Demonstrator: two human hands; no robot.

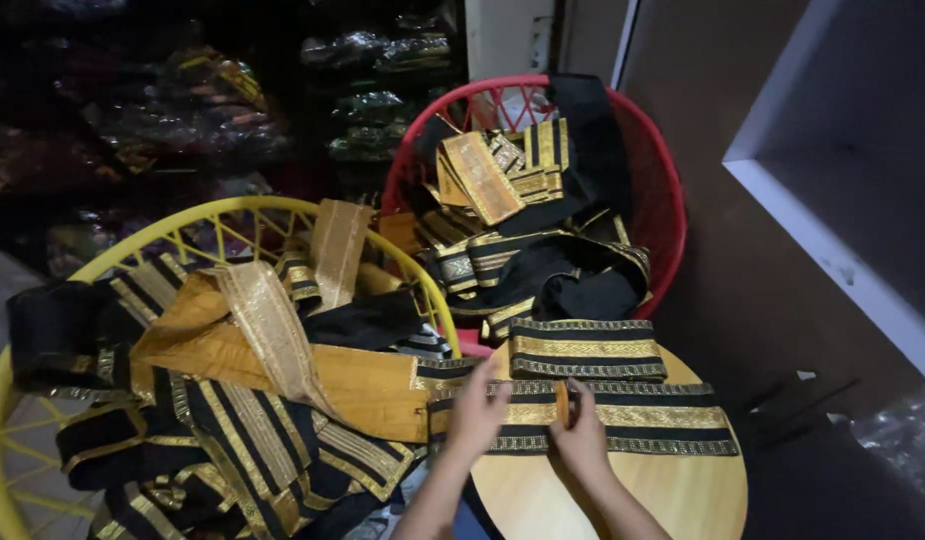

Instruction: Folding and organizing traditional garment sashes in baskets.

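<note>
Both hands are working at a round wooden table (683, 500), pale and smooth, with a long black band (643, 415) lying flat across it. The band is woven cloth, black with shiny gold stripes and a fine patterned edge, and it is running from under the hands out to the right rim of the table.

The left hand (480, 408) is resting on the band's left part, fingers curled down and pressing the cloth (whether it is pinching a fold, I cannot tell). The right hand (580, 432) is sitting just beside it on the same band, fingers closed around a small orange tool (563, 402) that is standing upright against the gold stripe.

A folded stack (586, 350) of the same black and gold trim is lying just behind the hands, at the table's far edge.

To the left, a yellow basket (13, 370) of open wire is overflowing with loose trim and mustard cloth (353, 385), matte and creased, spilling onto the table. Behind the table, a red basket (663, 200) of the same wire make is holding folded pieces in a heap, black and gold again.

In the dark at the back, clear shiny plastic packs (373, 100) are sitting on shelves, their contents too dim to make out.
</note>
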